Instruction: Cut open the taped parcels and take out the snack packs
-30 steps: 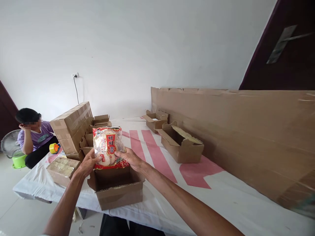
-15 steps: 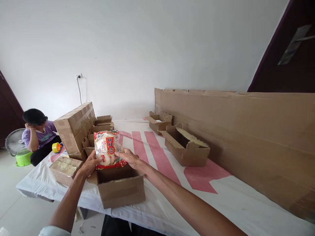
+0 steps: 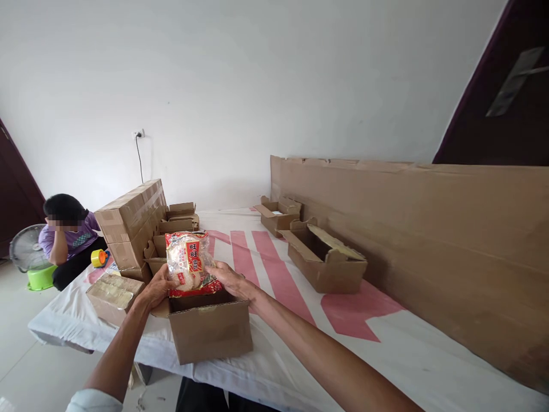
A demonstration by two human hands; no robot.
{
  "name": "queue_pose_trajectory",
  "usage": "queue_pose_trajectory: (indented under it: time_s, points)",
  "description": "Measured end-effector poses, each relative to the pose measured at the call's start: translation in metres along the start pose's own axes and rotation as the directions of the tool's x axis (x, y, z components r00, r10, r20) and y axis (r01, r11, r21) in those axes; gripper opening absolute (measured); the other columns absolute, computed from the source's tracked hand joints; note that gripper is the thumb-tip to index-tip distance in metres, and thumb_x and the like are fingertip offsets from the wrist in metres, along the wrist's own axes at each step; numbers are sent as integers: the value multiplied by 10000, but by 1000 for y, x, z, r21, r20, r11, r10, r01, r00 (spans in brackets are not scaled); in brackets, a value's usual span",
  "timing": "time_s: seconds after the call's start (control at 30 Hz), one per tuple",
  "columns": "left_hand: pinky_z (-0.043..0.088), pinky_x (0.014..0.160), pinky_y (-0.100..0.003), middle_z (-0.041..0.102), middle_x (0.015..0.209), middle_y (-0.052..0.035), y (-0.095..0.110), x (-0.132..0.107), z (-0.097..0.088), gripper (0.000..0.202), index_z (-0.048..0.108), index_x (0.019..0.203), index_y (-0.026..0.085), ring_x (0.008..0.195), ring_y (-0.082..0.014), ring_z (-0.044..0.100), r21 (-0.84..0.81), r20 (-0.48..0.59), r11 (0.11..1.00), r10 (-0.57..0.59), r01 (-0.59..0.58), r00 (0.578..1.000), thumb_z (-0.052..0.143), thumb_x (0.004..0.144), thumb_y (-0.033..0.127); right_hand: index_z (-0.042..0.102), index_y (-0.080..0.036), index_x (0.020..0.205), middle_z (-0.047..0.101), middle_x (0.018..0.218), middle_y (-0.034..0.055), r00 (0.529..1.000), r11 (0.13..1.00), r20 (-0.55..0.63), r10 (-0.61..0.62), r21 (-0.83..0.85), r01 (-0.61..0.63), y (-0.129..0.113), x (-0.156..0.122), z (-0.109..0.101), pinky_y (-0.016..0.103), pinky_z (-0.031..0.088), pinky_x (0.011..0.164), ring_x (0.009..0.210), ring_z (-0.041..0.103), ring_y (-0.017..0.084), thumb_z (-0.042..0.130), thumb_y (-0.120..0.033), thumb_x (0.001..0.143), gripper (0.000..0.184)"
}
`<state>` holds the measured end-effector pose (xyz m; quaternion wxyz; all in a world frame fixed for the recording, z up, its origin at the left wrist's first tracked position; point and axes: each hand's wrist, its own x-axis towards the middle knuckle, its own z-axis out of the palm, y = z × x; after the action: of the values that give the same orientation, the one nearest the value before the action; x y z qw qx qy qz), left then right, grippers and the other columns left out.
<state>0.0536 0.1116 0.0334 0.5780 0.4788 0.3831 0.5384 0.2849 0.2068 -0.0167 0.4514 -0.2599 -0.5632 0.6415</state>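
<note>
A clear and red plastic bag of rice crackers [image 3: 189,260] is held upright between both hands. My left hand [image 3: 159,287] grips its lower left side, thumb across the front. Its right side is pinched by my right hand [image 3: 229,279], also with the thumb in front. Right below the bag stands an open cardboard box [image 3: 210,335] near the table's front edge. The bag's bottom is just over the box's opening, and the box's inside is mostly hidden.
A closed, taped box [image 3: 114,297] lies to the left, before a stack of cardboard boxes [image 3: 128,223]. Open boxes stand beside the stack and at right, like this one [image 3: 328,266]. A tall cardboard panel [image 3: 407,229] borders the cloth-covered table [image 3: 429,366]. A person [image 3: 71,240] sits beyond the left edge.
The bag has shifted very slightly down and to the right, still in both hands. The seated person's head has tipped further down.
</note>
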Motion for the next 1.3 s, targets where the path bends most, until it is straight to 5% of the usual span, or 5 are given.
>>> queue_pose_trajectory:
  time_s: [0.7,1.3]
  points:
    - [601,999,-376,782,1217,-90,-13,-10,-5,640,629,1244,198,1105,-260,764,38,1,997,61,-61,998,843,659,52,806,-242,870,827,840,52,992,994,-82,98,49,-94,1,-12,8,436,597,963,976,773,328,852,-456,763,243]
    - [622,988,-429,824,1124,-143,-7,-22,4,661,717,1220,143,1095,-337,788,20,2,1000,1,-1,1000,936,597,113,776,-230,861,830,839,48,992,992,-77,102,85,-95,9,-11,5,444,607,924,906,784,297,901,-548,691,381]
